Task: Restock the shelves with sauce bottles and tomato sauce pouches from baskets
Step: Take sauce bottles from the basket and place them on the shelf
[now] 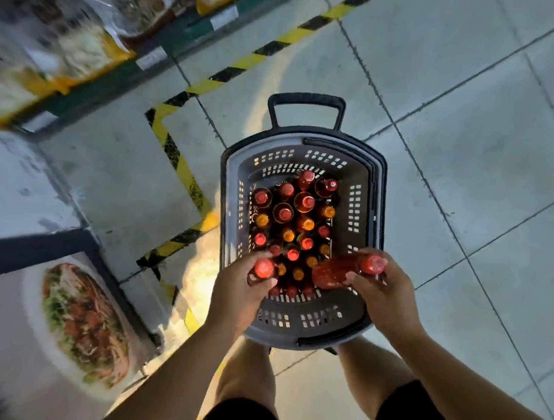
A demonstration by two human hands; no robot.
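A grey shopping basket [361, 180] stands on the floor in front of my legs, packed with several upright sauce bottles [284, 213] with red and orange caps. My left hand [240, 295] grips one red-capped bottle [263, 268] by its neck over the basket's near left side. My right hand [384, 289] holds a second red sauce bottle [335, 270], tilted almost flat above the near right side, its red cap pointing right.
A low shelf [111, 80] with blurred bagged goods and price tags runs along the top left. Yellow-black hazard tape [178, 158] marks the tiled floor. A display board with a food picture [82, 326] stands at left. The basket's pull handle [305, 104] sticks out on the far side.
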